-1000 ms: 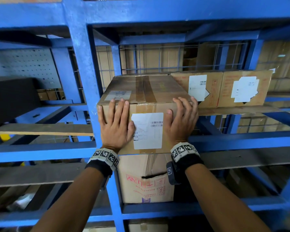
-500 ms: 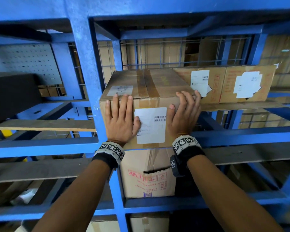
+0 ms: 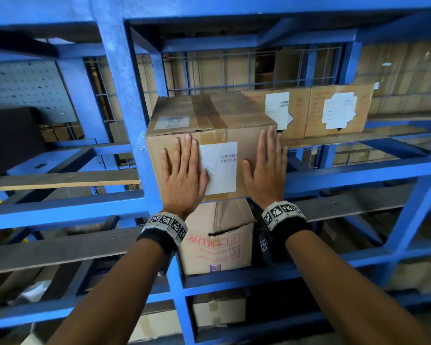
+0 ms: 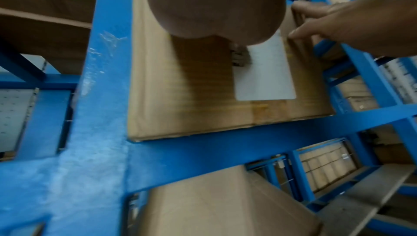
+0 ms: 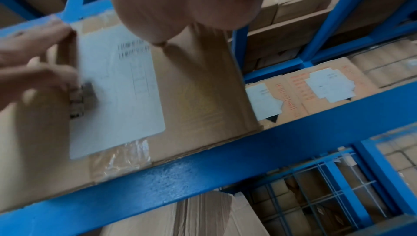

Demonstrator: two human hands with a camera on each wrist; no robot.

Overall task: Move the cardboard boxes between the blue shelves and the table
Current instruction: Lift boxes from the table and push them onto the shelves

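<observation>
A taped cardboard box (image 3: 209, 120) with a white label on its front stands on a blue shelf (image 3: 358, 170), hard against the blue upright post (image 3: 125, 120). My left hand (image 3: 182, 170) lies flat on the box's front face, left of the label, fingers straight. Flat on the same face lies my right hand (image 3: 266, 165), at the box's right edge. From the left wrist the box front (image 4: 192, 97) shows above the shelf beam, and in the right wrist view its label (image 5: 117, 88) fills the middle. Palms hide the fingertips in both wrist views.
Two labelled boxes (image 3: 334, 110) stand further back on the same shelf to the right. An open-topped printed box (image 3: 217, 240) sits on the shelf below, another box (image 3: 217, 312) lower down. Wire mesh backs the rack. Wooden boards (image 3: 60, 180) line the left bay.
The box has slid further back into the shelf. Both hands went from fingers bent over its top front edge to lying flat on the front face.
</observation>
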